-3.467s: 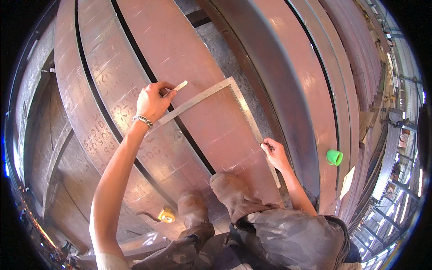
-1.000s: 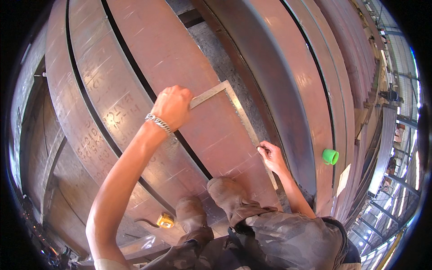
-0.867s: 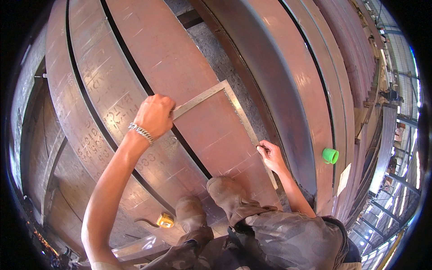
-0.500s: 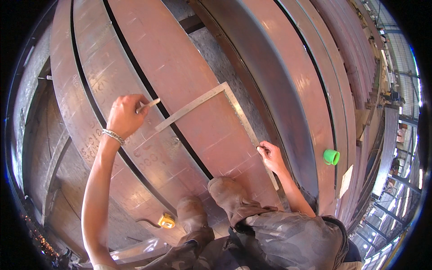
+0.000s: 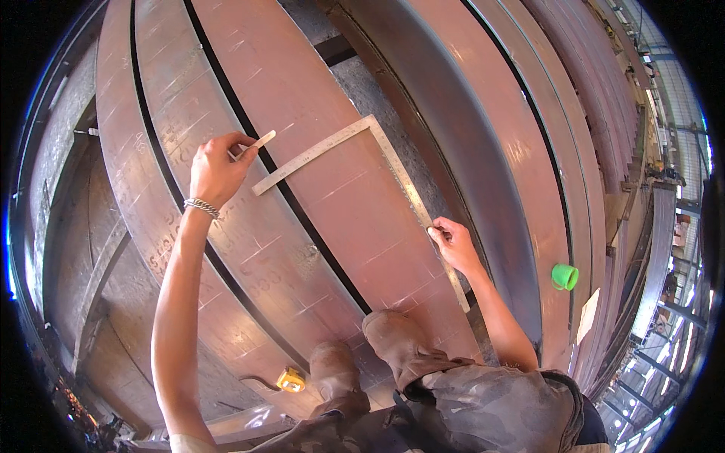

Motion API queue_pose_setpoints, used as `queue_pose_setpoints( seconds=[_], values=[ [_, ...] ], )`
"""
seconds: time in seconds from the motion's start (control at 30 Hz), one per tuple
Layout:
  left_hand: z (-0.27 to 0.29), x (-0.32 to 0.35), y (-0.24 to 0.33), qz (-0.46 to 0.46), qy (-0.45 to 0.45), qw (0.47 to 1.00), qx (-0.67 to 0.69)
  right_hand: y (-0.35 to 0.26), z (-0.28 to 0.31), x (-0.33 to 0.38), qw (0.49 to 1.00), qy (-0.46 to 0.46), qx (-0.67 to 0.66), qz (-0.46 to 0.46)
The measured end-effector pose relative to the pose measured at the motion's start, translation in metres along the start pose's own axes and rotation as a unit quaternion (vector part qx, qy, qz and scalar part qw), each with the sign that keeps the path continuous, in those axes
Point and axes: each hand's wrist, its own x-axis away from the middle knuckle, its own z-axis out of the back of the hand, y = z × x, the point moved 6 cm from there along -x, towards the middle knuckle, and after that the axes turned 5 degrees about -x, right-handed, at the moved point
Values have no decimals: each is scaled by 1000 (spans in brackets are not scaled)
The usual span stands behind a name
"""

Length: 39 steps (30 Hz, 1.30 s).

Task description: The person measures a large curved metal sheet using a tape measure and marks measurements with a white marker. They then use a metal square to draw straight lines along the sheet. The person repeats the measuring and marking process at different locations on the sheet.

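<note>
My left hand (image 5: 223, 167), a chain bracelet on its wrist, is closed on a pale flat stick of chalk or soapstone (image 5: 266, 140). The stick's tip points up and right, above the reddish steel strip (image 5: 332, 174). Across that strip lies a metal carpenter's square (image 5: 313, 153), its short arm spanning a dark gap toward the left strip. The long arm runs along the strip's right edge. Pinching that long arm near its middle is my right hand (image 5: 451, 243). Thin light lines cross the strips at intervals.
My boots (image 5: 393, 340) stand on the strips. A yellow tape measure (image 5: 291, 380) lies left of them. Rightward, a green cup-like object (image 5: 564, 277) rests on another steel strip (image 5: 521, 143), near a pale card (image 5: 588, 315). Dark gaps (image 5: 302, 215) separate the strips.
The square has slid farther from me along the strip, with my right hand still on it. My left hand has moved farther away too, still holding the pale stick. The view has shifted slightly.
</note>
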Motion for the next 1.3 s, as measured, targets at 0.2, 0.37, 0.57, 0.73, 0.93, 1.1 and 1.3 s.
queue_pose_setpoints(
  seconds=[0.2, 0.37, 0.57, 0.73, 0.93, 1.1, 1.3],
  values=[
    [-11, -26, -2, 25, 11, 1000, 0, -7, -4, -12, 1000, -1, -11, -3],
    [-22, -39, 1, 10, 23, 1000, 13, -12, -6, -20, 1000, 1, -1, -13],
    [-30, -49, -1, 19, 22, 999, 22, -26, -11, -36, 1000, -1, -9, -5],
    [-30, -50, -6, 30, 19, 999, 23, -32, -13, -42, 1000, 1, -19, -8],
    [-28, -53, -1, 25, 11, 999, 35, -31, -12, -42, 1000, -2, -4, -1],
    [-27, -54, 7, 12, 21, 999, 32, -27, -12, -43, 1000, -8, -25, -5],
    [-29, -54, 8, 18, 14, 999, 28, -24, -12, -43, 1000, 1, -16, 3]
  ],
)
